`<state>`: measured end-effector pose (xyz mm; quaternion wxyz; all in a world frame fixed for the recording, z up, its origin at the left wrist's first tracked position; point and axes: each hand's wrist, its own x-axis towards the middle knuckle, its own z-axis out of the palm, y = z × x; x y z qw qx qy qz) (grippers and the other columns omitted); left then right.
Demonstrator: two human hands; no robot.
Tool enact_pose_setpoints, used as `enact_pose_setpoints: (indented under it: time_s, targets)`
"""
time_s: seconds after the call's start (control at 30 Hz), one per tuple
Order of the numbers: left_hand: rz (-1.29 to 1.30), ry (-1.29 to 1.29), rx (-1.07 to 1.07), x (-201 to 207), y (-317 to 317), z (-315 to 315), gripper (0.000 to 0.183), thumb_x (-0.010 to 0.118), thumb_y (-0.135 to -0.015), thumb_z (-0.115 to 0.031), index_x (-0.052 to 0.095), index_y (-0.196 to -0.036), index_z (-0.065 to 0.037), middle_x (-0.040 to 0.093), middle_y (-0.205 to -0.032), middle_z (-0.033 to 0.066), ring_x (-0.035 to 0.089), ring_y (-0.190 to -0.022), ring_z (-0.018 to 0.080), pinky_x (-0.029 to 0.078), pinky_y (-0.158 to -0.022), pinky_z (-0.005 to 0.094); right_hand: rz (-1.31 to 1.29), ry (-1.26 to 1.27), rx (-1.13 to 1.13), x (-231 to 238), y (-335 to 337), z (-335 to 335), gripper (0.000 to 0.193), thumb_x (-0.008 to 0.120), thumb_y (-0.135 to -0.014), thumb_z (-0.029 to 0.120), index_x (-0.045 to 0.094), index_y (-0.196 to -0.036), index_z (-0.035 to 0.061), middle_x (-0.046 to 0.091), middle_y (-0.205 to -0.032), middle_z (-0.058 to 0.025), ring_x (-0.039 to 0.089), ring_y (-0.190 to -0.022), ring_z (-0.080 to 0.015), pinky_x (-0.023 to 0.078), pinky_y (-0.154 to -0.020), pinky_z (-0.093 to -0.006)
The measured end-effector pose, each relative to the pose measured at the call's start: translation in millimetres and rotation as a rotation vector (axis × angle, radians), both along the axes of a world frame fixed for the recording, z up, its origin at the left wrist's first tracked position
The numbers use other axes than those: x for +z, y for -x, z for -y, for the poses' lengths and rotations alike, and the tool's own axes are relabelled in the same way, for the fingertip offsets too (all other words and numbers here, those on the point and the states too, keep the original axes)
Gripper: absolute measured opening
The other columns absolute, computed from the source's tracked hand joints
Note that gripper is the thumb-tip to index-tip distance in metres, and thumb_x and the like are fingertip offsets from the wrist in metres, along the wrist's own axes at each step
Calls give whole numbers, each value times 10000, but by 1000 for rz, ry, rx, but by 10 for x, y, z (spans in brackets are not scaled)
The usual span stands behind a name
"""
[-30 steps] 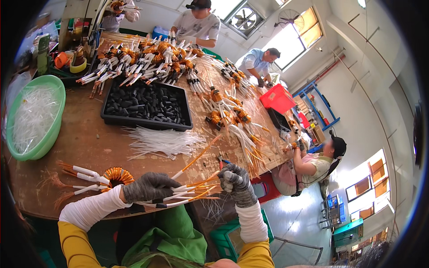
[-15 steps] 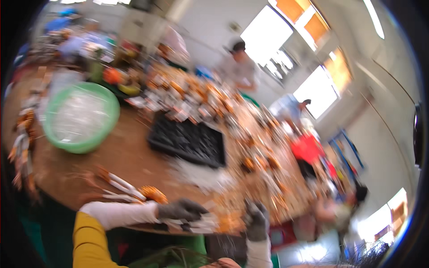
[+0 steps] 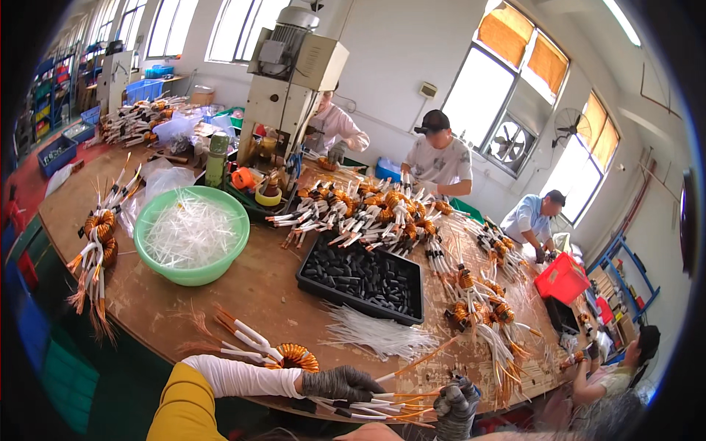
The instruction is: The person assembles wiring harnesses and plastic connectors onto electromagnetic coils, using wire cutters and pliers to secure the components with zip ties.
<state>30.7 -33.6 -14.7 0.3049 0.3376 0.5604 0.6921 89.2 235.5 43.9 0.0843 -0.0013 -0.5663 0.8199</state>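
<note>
My left hand (image 3: 342, 384), in a grey glove, is closed over a bundle of white-sleeved wires (image 3: 360, 414) at the table's front edge. Bare copper-orange ends stick out of the sleeves toward the right, and short black sleeve pieces sit on some of the wires. At those copper ends, my gloved right hand (image 3: 457, 408) has its fingers curled in; whether it pinches a wire is hard to make out. Just beyond my left forearm lies a copper-wound ring coil (image 3: 298, 358), its white-sleeved leads pointing left.
Clear thin tubes fill a green basin (image 3: 193, 272); more tubes (image 3: 379, 332) lie loose before a black tray (image 3: 360, 314) of short black sleeves. Coils are heaped behind (image 3: 382, 209), at right (image 3: 478, 305) and far left (image 3: 101, 228). A bench machine (image 3: 276, 95) and several co-workers are beyond.
The view has turned and sharpened from a blur, so everything sits lower and further right in it. My hands stay by the wire bundle, the right one slightly nearer the left.
</note>
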Motion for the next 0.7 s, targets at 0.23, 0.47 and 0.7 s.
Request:
enact_pose_setpoints:
  time_s: [0.23,0.47,0.7]
  targets:
    - [-189,19,7,56,-56,33,276,577,-847,-85,578,-1120,-45,612,-936,36,528,-865,81,451,-751,230,-7,-337,70,-701,-24,469,161,659,-773,79,572,-908,67,578,-774,11,523,-702,-67,436,-610,-231]
    - [-14,237,13,19,-26,43,283,574,-856,-110,566,-1136,-67,592,-936,21,521,-861,74,449,-748,233,168,-828,-55,-552,157,327,292,648,-782,62,534,-1050,76,592,-934,-41,551,-778,-86,458,-643,-244]
    - [-199,71,70,32,-23,-4,264,607,-821,-82,608,-1084,-63,594,-1039,56,546,-886,127,416,-820,258,-56,-1201,-216,-868,362,78,299,642,-785,59,531,-1062,74,589,-953,-48,554,-787,-91,460,-652,-247]
